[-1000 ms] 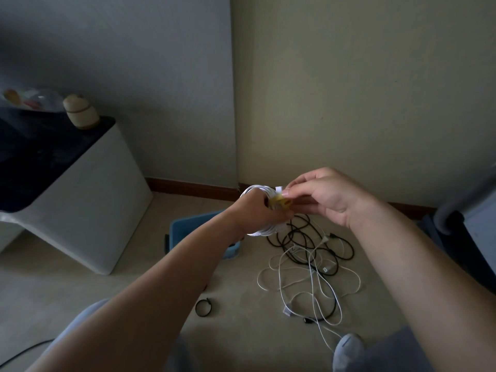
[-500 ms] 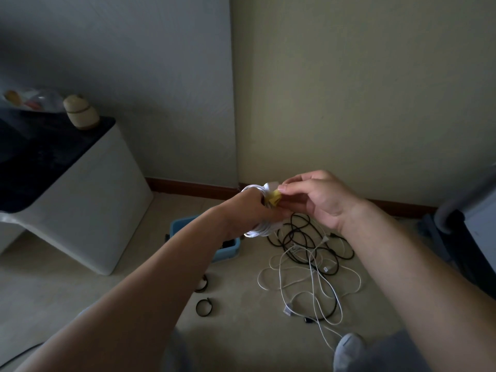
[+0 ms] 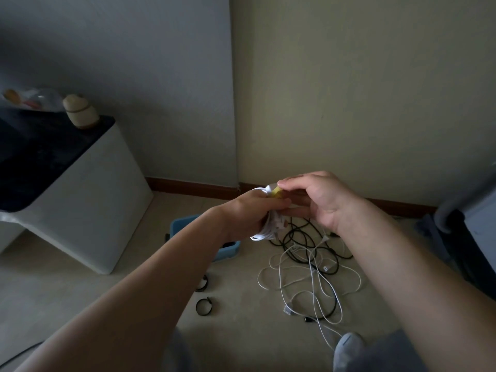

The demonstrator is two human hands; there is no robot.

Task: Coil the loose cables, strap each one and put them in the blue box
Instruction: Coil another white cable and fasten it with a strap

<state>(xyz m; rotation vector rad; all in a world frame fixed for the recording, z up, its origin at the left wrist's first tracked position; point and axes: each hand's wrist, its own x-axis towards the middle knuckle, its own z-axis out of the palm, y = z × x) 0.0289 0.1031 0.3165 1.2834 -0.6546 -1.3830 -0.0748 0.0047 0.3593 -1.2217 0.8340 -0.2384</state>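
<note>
Left hand (image 3: 248, 210) round looped white cable (image 3: 264, 232), right hand (image 3: 316, 200) on yellow strap (image 3: 276, 192).

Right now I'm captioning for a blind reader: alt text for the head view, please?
A person's left hand grips a coiled white cable while the right hand pinches a yellow strap on it. Loose cables lie on the floor beside a blue box.

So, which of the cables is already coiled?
The white cable gripped in the left hand; the other white and black cables lie loose on the floor.
</note>
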